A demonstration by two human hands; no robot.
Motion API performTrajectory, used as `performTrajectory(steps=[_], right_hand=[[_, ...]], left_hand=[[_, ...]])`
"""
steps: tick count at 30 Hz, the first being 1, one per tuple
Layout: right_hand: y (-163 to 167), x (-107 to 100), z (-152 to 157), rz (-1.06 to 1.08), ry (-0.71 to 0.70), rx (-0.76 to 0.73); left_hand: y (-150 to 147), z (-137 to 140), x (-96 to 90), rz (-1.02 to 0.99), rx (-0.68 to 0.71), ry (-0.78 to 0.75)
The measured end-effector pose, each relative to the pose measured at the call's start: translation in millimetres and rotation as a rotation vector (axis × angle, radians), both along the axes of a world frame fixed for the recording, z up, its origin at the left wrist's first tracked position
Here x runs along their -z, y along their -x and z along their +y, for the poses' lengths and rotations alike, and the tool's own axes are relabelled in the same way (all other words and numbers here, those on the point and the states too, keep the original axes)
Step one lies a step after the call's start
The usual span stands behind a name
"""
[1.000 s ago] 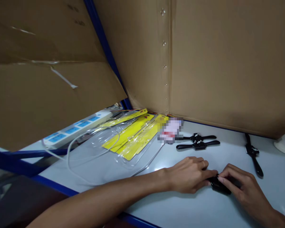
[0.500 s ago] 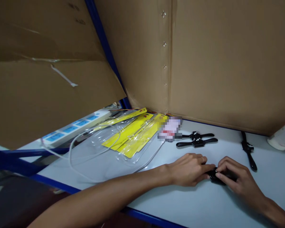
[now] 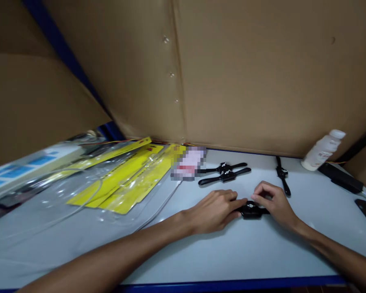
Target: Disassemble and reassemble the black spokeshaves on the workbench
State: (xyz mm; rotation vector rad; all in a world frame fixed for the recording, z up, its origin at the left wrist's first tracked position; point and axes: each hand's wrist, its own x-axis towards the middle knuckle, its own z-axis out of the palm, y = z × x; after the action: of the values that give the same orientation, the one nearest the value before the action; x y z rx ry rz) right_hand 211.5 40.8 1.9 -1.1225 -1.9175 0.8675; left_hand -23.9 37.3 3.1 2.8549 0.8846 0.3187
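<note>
A black spokeshave (image 3: 251, 211) with a bright metal part at its middle lies on the table between my hands. My left hand (image 3: 218, 209) is closed around its left handle, which the fingers mostly hide. Thumb and forefinger of my right hand (image 3: 274, 203) are pinched at the back edge of its body, by the metal part. Whatever small part sits between those fingertips is hidden. Behind my hands, two similar spokeshaves lie side by side, the nearer spokeshave (image 3: 227, 175) and the farther spokeshave (image 3: 224, 167). Another spokeshave (image 3: 282, 175) lies lengthwise to the right.
Yellow cards (image 3: 131, 179) in clear plastic sleeves cover the table's left part, beside a power strip (image 3: 27, 165). A phone (image 3: 189, 162) is plugged into a white cable (image 3: 161, 205). At the right stand a white bottle (image 3: 323, 150) and a black object (image 3: 341, 178). Cardboard walls (image 3: 247, 81) enclose the back.
The view has swung right, showing the whole bottle and more of the right side. My right fingertips have lifted slightly to the spokeshave's back edge, uncovering more of its body.
</note>
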Motion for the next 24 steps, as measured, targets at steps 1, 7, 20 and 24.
performTrajectory(steps=[1,7,20,24], right_hand=[[1,0,0,-0.005,0.002,-0.041],[6,4,3,0.082,0.165,-0.033],[10,-1,-3,0.084,0.007,-0.167],[7,-2,-1,0.094,0.086,-0.119]], left_hand=[[1,0,1.0,-0.007,-0.004,0.013],[7,3,4.2,-0.076,-0.006,0.052],[8,1,4.6,-0.121,-0.042,0.116],[8,0,3.8,-0.108,-0.038,0.124]])
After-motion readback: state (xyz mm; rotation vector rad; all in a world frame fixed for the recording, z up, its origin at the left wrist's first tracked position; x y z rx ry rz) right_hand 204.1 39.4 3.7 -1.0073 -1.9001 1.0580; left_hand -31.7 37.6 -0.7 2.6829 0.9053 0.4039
